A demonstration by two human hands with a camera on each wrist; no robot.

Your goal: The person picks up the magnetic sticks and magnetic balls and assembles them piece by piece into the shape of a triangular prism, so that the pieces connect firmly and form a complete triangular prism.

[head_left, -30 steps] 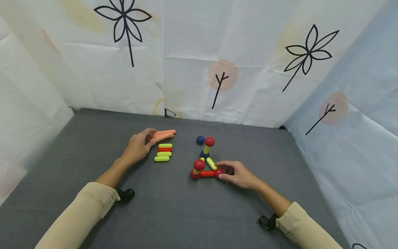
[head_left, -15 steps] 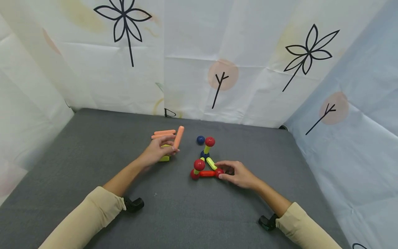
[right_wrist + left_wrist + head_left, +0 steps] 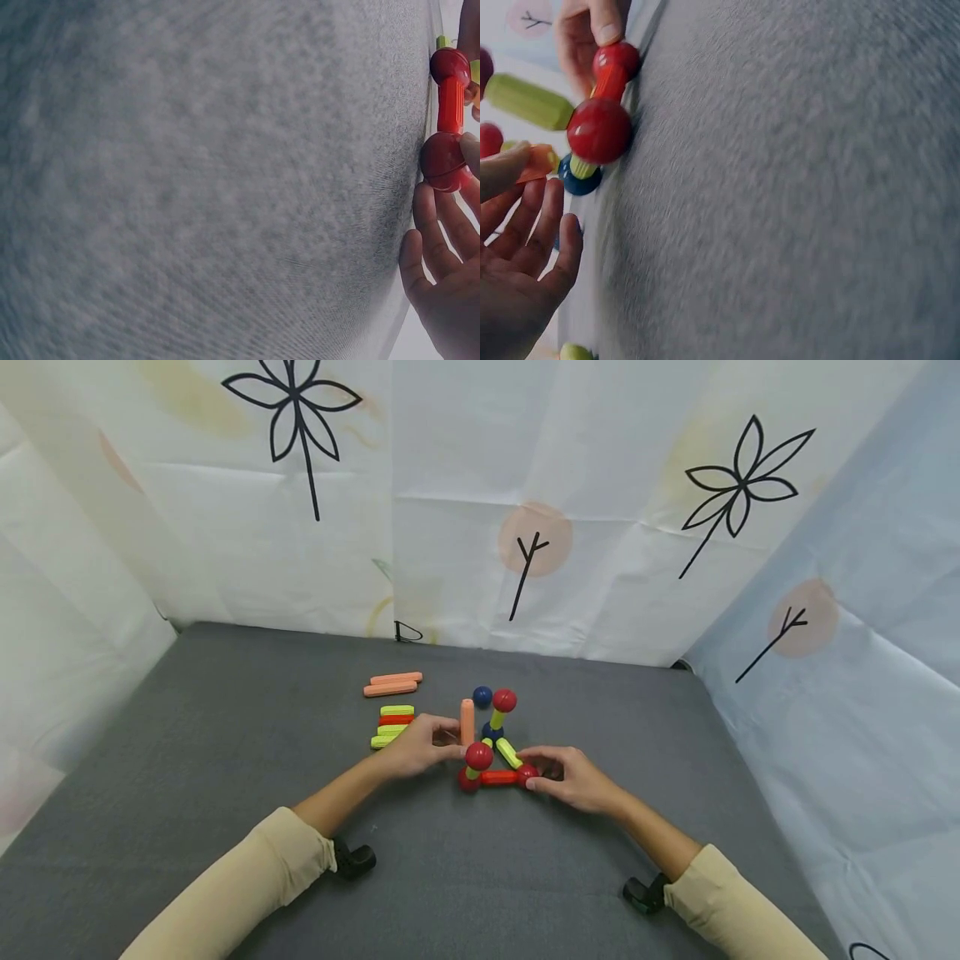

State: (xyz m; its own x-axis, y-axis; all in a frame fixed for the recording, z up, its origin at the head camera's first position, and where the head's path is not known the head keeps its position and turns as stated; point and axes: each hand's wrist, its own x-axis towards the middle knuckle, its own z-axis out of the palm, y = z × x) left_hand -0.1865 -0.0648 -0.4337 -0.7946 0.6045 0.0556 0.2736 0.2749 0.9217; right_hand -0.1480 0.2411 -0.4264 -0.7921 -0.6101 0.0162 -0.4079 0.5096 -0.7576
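Pinching an orange rod inside the desk's far edge, the left grip faces the right grip pinching a red ball.

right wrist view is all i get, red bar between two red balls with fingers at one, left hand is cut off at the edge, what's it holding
Observer: The left hand pinches an orange rod; the head view shows its length.

Operator: any more of those around

Observer: Yes, two loose orange rods lie side by side on the grey tabletop.

Operator: loose balls too?

Observer: One that I can see: a dark blue ball, farther from the person than the left hand.
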